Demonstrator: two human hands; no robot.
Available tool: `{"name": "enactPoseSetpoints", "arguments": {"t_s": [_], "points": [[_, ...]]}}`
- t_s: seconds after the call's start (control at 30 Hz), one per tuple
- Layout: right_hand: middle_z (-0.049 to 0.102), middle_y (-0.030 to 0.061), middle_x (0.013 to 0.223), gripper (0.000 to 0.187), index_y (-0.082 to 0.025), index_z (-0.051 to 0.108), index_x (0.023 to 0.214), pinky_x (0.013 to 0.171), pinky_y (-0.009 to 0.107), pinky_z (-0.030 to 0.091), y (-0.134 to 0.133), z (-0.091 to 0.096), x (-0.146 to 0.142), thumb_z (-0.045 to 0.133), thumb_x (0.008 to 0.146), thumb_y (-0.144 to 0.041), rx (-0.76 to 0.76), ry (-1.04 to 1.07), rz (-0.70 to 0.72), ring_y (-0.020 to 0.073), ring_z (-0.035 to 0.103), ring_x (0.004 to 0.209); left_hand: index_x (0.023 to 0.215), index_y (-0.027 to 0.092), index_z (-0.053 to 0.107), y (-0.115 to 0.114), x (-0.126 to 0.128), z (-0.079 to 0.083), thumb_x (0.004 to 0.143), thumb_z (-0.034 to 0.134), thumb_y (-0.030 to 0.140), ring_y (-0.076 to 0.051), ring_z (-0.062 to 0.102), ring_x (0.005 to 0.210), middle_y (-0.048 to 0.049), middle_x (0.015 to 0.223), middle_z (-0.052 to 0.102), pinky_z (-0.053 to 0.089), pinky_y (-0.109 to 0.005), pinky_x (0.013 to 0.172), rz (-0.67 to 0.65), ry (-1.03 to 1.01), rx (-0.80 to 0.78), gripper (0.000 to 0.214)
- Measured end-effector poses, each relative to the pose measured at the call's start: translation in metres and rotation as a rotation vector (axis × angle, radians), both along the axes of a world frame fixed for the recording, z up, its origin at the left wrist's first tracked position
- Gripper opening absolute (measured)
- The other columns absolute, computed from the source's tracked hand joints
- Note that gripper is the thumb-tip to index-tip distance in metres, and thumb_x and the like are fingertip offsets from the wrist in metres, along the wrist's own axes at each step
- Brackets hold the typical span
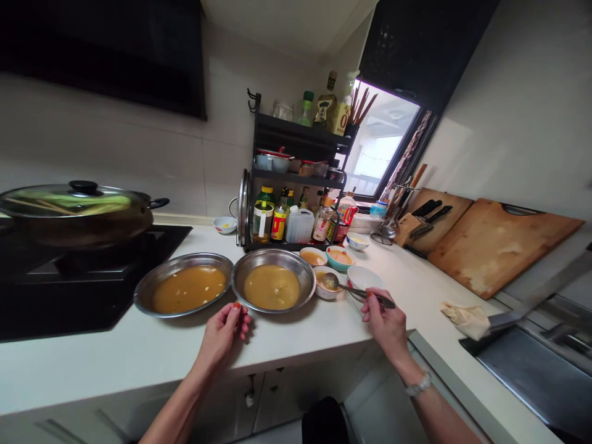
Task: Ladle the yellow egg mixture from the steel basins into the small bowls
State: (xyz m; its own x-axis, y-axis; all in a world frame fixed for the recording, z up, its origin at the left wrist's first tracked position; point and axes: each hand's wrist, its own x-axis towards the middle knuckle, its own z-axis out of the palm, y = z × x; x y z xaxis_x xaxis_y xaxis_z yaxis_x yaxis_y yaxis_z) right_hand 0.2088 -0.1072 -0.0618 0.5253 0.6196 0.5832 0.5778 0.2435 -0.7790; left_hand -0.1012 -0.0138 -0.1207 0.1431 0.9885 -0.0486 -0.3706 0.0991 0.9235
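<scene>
My right hand point(385, 317) is closed around the dark handle of a metal spoon point(349, 289). The spoon's head is over a small bowl point(329, 293) of yellowish liquid. Just behind the handle stands a white bowl point(367, 277). My left hand point(226, 327) is closed with thumb and fingertips together, and no object shows in it. It is by the near rim of a steel basin point(309, 293) of yellowish broth; whether it touches the rim I cannot tell. A second steel basin point(143, 298), with browner broth and pale bits, stands to its left.
Behind the basins is a black rack point(300, 179) with bottles and jars. Two small bowls, one white point(313, 256) and one turquoise point(341, 264), hold orange liquid. A lidded pan point(78, 216) sits on the hob at left. Cutting boards point(499, 246), a knife block point(409, 229) and a sink point(536, 370) are at right.
</scene>
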Motion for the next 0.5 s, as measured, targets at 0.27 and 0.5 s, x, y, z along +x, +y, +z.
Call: {"name": "enactPoseSetpoints", "arguments": {"t_s": [0.27,0.5], "points": [[0.061,-0.0008,0.049,0.034,-0.017,0.060,0.083,0.037,0.025,0.046,0.010,0.001,0.020,0.069,0.071,-0.048,0.076,0.355,-0.111,0.0159,0.057,0.039,0.071,0.014,0.061,0.002,0.000,-0.002,0.059,0.074,0.061,-0.009,0.051,0.048,-0.0009,0.059,0.061,0.040,-0.021,0.044,0.003,-0.002,0.005,0.050],[0.063,0.0001,0.050,0.038,-0.015,0.060,0.082,0.036,0.024,0.046,0.010,0.015,0.021,0.073,0.067,-0.047,0.152,0.416,-0.106,0.0139,0.055,0.038,0.072,0.014,0.060,0.002,0.000,-0.003,0.058,0.074,0.062,-0.009,0.051,0.048,-0.0007,0.060,0.061,0.041,-0.022,0.044,-0.002,0.000,0.004,0.052]]}}
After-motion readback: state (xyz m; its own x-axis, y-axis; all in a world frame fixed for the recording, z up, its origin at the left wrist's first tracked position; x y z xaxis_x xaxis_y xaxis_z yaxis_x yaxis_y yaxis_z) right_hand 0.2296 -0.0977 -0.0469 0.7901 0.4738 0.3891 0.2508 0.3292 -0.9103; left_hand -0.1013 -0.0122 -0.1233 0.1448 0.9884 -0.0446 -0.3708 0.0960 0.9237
